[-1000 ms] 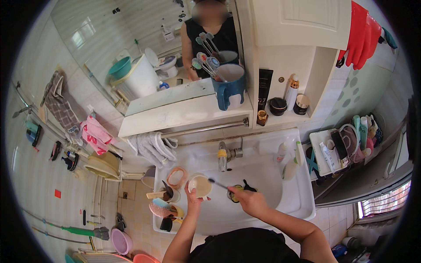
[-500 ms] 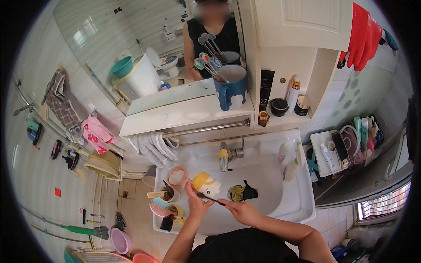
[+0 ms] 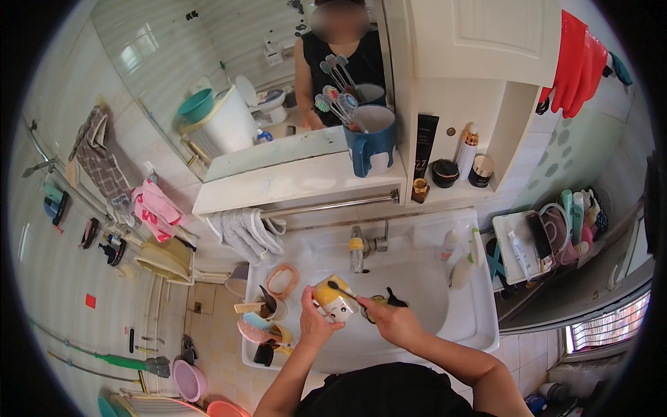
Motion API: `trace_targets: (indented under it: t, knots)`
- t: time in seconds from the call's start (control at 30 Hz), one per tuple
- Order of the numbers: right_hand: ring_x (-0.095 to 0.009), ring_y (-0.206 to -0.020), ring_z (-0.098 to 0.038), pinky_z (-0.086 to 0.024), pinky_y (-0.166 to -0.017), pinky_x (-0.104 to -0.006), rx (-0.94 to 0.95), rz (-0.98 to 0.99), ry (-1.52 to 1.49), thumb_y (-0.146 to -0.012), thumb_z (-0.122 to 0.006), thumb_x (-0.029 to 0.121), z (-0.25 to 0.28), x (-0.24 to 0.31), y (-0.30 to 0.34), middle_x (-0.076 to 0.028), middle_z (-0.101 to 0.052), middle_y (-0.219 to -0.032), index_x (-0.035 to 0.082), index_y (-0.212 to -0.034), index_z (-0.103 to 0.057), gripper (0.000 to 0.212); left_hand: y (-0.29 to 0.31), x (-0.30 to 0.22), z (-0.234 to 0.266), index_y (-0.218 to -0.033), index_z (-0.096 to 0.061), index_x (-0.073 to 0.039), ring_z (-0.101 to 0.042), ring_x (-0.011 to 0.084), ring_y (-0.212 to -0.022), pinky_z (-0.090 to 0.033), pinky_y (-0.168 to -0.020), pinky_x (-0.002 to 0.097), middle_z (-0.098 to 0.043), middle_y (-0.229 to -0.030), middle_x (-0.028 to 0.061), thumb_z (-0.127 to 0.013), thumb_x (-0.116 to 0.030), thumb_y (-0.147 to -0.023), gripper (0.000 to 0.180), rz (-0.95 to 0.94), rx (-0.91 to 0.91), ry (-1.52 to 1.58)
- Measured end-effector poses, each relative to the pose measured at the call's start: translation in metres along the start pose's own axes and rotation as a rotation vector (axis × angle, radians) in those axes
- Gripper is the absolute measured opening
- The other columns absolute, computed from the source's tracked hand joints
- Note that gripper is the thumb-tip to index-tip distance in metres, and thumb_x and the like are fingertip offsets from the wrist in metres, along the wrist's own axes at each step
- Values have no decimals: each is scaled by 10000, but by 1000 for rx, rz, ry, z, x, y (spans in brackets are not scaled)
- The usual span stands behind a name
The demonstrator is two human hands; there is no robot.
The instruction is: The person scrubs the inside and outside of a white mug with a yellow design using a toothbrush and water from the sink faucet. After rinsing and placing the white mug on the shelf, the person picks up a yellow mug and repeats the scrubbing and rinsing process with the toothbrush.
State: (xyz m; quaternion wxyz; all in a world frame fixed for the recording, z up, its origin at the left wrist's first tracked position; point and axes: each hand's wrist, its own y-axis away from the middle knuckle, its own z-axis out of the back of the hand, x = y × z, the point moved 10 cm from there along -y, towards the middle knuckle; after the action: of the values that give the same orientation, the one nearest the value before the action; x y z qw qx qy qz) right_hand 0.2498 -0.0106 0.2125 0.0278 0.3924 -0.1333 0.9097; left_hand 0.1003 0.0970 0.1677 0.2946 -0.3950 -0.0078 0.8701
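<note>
A person holds a small brush against a yellow-and-white cup over the sink.
The left hand (image 3: 317, 323) curls its fingers and thumb around the cup (image 3: 338, 306), which is tilted above the left part of the white sink (image 3: 424, 274), its printed cartoon face showing. The right hand (image 3: 392, 323) pinches the dark-headed brush (image 3: 342, 287) by its handle, the head at the cup's yellow part; its lower fingers look folded in, though their exact set cannot be told. Pale print runs down the black tube (image 3: 425, 142) on the shelf. Light lettering marks the hem of the checked towel (image 3: 97, 160); reddish marks, too small to read, show on the pink cloth (image 3: 154, 208).
</note>
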Motion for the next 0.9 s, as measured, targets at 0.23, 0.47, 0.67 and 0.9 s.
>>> trace_targets:
  t: [0.23,0.47,0.67,0.9]
  knots:
    - [-290,-519,-572,-451,-450,-386,-101,28,5,-832,-538,117,2,-3,-2,-102,-584,-630,234,-1270,-488,456,-3,-10,-2,-1301,-199,38,-452,351,-1130,-452,-866,368,-381,-1271,218,-884,-188,-389,1163,-28,55,-83]
    - [-294,-540,-581,-462,-463,-390,145,57,11,-843,-548,128,-25,-8,20,-110,-603,-660,238,-1207,-549,381,-3,10,3,-1358,-81,2,-481,306,-1068,-481,-796,343,-353,-1220,169,-779,-45,-490,1115,19,-100,284]
    - [-313,-585,-600,-484,-503,-393,44,-15,-27,-855,-542,133,-7,-23,23,-119,-639,-751,223,-1233,-518,389,-2,14,-8,-1372,-65,-14,-481,313,-1060,-490,-776,347,-330,-1234,183,-746,-36,-540,1075,50,-72,267]
    - [-346,-556,-580,-473,-507,-435,110,-253,8,-880,-514,186,-19,-64,33,-154,-615,-699,273,-1281,-455,415,2,20,-34,-1371,-78,-11,-458,316,-1090,-492,-803,348,-323,-1249,192,-763,-60,-525,1090,68,44,286]
